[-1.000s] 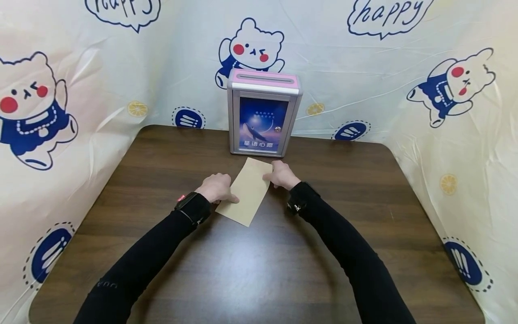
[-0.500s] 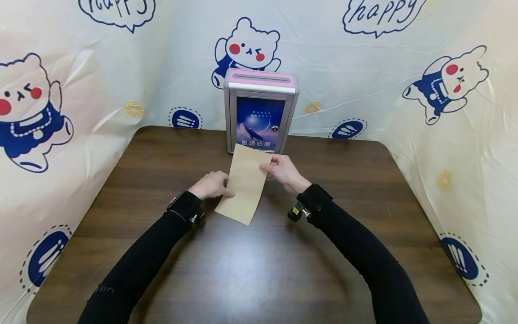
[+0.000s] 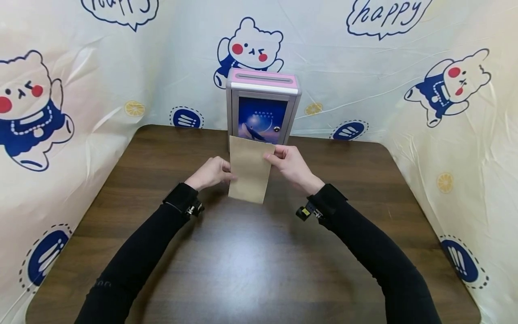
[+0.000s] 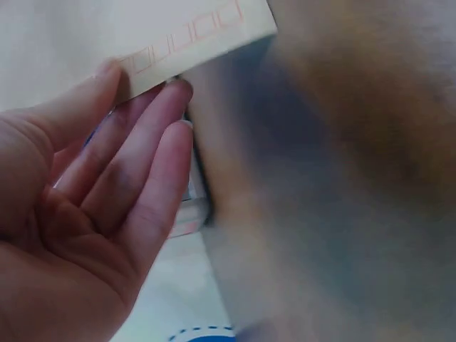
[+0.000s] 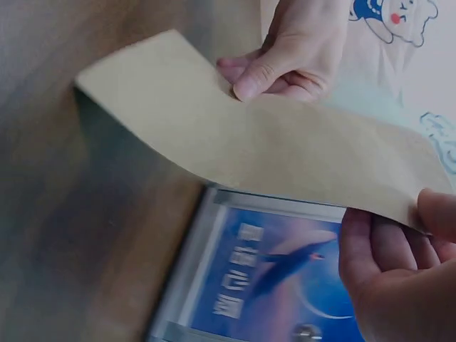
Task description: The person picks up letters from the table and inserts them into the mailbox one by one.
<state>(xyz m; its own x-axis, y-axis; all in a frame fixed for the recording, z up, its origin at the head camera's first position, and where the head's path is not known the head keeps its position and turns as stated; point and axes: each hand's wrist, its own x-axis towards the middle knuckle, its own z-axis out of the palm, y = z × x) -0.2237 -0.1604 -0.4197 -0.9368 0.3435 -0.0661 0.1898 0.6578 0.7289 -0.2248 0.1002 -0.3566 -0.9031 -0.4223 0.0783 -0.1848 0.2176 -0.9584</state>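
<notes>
A tan paper envelope (image 3: 248,173) is held up, tilted, just in front of the ballot-style box in the head view. My left hand (image 3: 210,173) pinches its left edge with thumb and fingers. On the other side, near the upper right corner, my right hand (image 3: 294,167) grips it between thumb and fingers. Red outlined squares are printed on the face of the envelope (image 4: 192,35) turned to the left wrist camera. The right wrist view shows the envelope (image 5: 285,142) slightly bowed between both hands, apart from the table at its near end.
The silver metal box (image 3: 294,112) stands at the table's back, with a pink top, a long slot (image 3: 264,78) and a blue picture door with a lock (image 3: 277,129). A printed cloth (image 3: 170,67) hangs around the brown wooden table (image 3: 162,270).
The envelope has come up off the table and tilted toward upright, now covering the box's lower front. Both hands have risen with it, and the right hand has turned.
</notes>
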